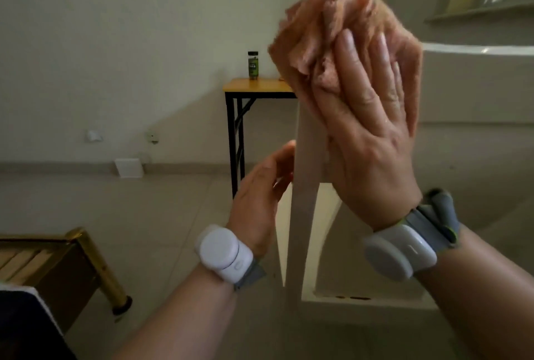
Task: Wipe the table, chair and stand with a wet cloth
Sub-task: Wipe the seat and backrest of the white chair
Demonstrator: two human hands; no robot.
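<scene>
A crumpled orange cloth (323,33) is bunched over the top corner of a white plastic chair (468,105) at the upper right. My right hand (372,134) lies on it with straight fingers and presses it against the chair's upright. Lower down, my left hand (260,195) grips the same white upright (303,186) from the left side, thumb in front. A small table (254,86) with a yellow top and black legs stands against the far wall behind the chair.
A dark green jar (253,66) stands on the small table. At the lower left is a wooden stand with gold-coloured legs (95,261). Pale floor tiles spread between them, with wall sockets low on the left wall.
</scene>
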